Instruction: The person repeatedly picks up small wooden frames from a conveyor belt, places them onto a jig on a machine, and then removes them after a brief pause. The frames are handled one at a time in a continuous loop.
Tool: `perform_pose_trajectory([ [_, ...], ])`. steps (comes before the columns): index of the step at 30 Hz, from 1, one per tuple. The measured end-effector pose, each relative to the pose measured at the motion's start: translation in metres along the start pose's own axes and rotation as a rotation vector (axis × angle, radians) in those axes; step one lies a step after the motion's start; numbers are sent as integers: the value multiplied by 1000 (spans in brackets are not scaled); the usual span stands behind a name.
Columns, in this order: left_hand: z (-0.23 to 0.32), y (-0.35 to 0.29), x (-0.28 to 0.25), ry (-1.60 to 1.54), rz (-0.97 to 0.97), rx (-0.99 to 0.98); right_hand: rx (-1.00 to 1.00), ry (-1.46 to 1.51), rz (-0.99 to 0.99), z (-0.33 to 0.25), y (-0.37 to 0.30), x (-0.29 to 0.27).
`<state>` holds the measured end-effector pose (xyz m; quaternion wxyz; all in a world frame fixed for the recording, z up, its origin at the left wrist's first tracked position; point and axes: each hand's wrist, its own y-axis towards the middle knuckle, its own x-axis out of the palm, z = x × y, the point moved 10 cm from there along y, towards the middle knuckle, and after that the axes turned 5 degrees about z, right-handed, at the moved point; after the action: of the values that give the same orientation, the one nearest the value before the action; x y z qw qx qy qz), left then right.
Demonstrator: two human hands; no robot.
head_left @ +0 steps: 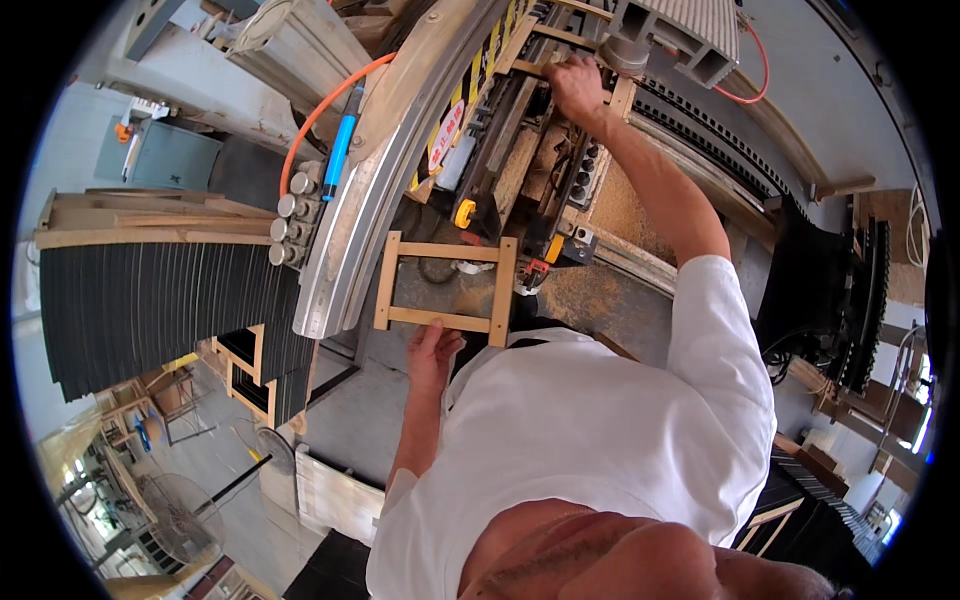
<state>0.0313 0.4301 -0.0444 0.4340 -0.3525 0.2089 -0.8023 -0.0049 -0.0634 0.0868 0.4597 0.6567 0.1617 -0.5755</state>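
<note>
My left hand (433, 352) pinches the near bar of a small light wooden frame (445, 318). The frame has two long side bars and two crossbars and hangs in the air in front of my body. My right arm reaches far forward into a machine. There my right hand (577, 92) closes around a bar of a second wooden frame (515, 48), which lies on the machine bed under a metal head (625, 52). My palm and wrist cover part of this frame, and its fingertips are partly hidden.
A curved metal rail (345, 230) with a black-and-yellow warning strip stands left of the machine. Beside it is a tall stack of dark-edged frames (170, 305). An orange hose (318, 118) arches over. Sawdust (630, 215) covers the machine's right side. A standing fan (180, 515) is at lower left.
</note>
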Motion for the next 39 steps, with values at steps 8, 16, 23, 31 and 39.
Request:
perform_pose_trajectory([
  [8,-12,24,-88,-31,303,90,39,-88,70,49,44,30],
  [16,-36,29,-153,-19,495,134,-1,-8,93,62,56,44],
  [23,-33,33,-168,43,578,153,28,-72,-69,67,59,53],
  [31,-36,30,-185,68,614,194,-2,-131,-65,62,60,38],
  [39,-22,7,-192,144,566,232,68,-98,-96,59,65,46],
])
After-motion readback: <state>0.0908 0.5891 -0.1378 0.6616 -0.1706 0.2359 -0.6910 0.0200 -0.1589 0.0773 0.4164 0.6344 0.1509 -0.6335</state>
